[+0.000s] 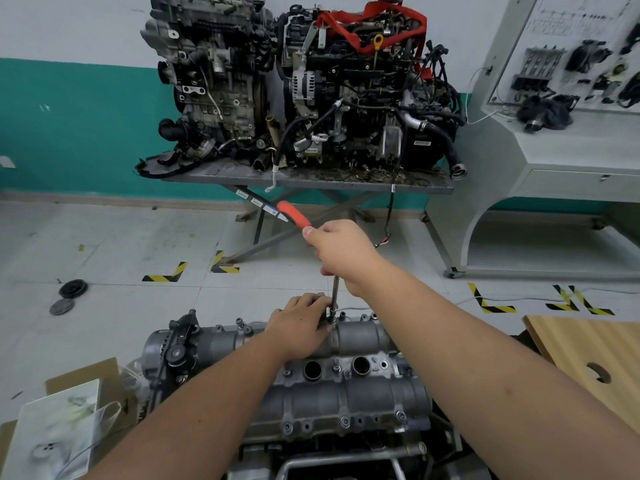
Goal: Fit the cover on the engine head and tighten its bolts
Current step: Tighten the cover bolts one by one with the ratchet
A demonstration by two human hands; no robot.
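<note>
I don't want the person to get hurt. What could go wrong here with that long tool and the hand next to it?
1. The left hand rests right beside the socket end of the long metal wrench with the orange handle; a slip might pinch the fingers.
2. The right hand grips the tall wrench high up, so it could tip off the bolt on the grey metal engine cover.

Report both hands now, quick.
Left hand: open, resting on the cover beside the bolt.
Right hand: gripping the red-handled wrench, its shaft down on the bolt.
</note>
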